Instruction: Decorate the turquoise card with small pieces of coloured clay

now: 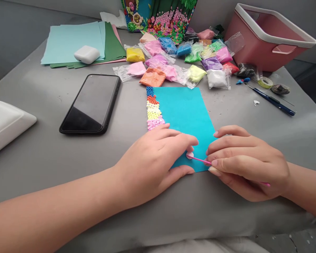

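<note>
A turquoise sheet [183, 109] lies on the table, its left edge lined with small clay rings [154, 110] in blue, orange, cream, yellow and pink bands. My left hand [158, 158] rests over the lower left of the sheet, thumb and fingers apart. Close to its fingertips sits a small pale pink clay piece [189, 155] on the sheet. In my right hand [247, 161] I grip a thin pink stick [200, 160], whose tip touches that piece. Part of the stick is hidden by my fingers, and its other end shows below my palm.
A black phone [92, 103] lies left of the sheet. Behind are several bagged clay packets [152, 77], coloured paper [71, 38] under a white case [86, 54], and a clay picture [163, 17]. A pink bin [255, 45] and a blue cutter-like tool [275, 102] are at right.
</note>
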`<state>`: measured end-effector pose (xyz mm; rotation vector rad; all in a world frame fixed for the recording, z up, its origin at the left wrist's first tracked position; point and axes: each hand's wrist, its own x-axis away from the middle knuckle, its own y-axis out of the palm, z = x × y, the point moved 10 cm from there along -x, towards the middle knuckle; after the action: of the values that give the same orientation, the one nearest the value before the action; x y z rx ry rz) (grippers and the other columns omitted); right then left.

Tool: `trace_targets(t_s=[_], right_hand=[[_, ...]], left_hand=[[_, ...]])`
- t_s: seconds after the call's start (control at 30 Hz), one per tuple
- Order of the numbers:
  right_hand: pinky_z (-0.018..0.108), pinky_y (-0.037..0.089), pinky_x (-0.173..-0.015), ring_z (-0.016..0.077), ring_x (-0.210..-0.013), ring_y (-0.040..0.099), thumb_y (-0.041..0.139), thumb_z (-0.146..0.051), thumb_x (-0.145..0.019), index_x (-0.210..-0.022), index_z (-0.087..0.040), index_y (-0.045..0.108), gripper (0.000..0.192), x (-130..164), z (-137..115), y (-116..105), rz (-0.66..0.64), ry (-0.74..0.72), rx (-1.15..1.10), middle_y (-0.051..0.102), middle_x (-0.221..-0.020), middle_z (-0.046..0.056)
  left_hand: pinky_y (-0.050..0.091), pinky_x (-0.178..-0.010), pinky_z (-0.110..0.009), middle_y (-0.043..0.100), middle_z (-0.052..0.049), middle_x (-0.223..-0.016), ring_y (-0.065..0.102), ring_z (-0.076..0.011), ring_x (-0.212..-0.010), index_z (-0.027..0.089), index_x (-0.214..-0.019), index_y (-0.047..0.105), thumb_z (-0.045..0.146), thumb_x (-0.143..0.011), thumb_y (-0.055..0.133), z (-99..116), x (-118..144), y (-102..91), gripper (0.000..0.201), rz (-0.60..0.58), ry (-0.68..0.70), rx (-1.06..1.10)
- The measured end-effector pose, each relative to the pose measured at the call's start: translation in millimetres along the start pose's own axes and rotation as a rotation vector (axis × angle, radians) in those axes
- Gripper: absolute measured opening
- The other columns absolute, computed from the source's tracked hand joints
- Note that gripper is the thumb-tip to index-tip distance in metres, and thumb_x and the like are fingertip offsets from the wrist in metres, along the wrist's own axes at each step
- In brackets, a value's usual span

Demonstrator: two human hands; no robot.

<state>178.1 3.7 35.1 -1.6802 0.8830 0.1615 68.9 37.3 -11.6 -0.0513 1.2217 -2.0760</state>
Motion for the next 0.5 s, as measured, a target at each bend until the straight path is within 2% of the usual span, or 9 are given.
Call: trace_targets(t_s=[0.5], right_hand=[[0.043, 0.054, -0.093, 0.0175, -0.075, 0.071, 0.058, -0.007, -0.092, -0.086, -0.020, 0.058, 0.014, -0.3, 0.8, 0.6, -0.027, -0.007, -0.008, 0.072, -0.074, 0.002]], left_hand=[[0.041, -0.108, -0.042, 0.076, -0.002, -0.115, 0.068, -0.0233, -0.115, 0.023, -0.123, 0.054, 0.030, -0.102, 0.062, -1.0, -1.5, -1.4, 0.023, 0.002, -0.012, 0.017]])
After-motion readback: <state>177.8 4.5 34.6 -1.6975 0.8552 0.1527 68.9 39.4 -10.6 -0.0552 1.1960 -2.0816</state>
